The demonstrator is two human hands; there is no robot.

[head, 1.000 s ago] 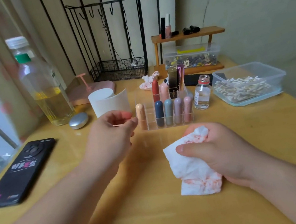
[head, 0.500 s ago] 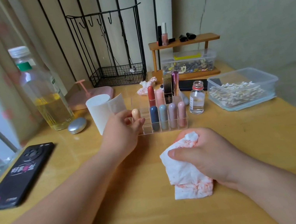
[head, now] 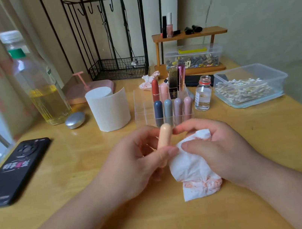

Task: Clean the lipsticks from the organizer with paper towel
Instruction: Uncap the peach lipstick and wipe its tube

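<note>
from my seat i see the left hand [head: 135,168] curled round the lower half of a peach lipstick [head: 165,136], thumb laid across it. it holds the tube upright over the table [head: 65,167], just in front of the organizer [head: 143,107]. the right hand [head: 217,151] is bunched on a paper towel [head: 194,170] blotched red, its forefinger reaching to the lipstick's top.

my worries: the tube looks smooth and rounded, so a hard rub could squirt it out of the grip and send it rolling. the towel is stained, so a dirty fold may smear colour back on instead of lifting it. if the right fingers tug the top, the cap might come off. a tube dropped forward could knock over the standing ones.

the count, left to right:
- one black phone [head: 14,171]
- one oil bottle [head: 40,82]
- one silver pebble [head: 75,120]
- one paper roll [head: 109,109]
- one organizer, with eight tubes in it: four rounded in the front row and four behind (two rounded, one black-and-gold, one purple)
- nine tubes in all, counting the one in hand
- one crumpled tissue [head: 148,81] behind the organizer
- one small glass bottle [head: 203,94]
- one tub of cotton swabs [head: 250,86]
</note>
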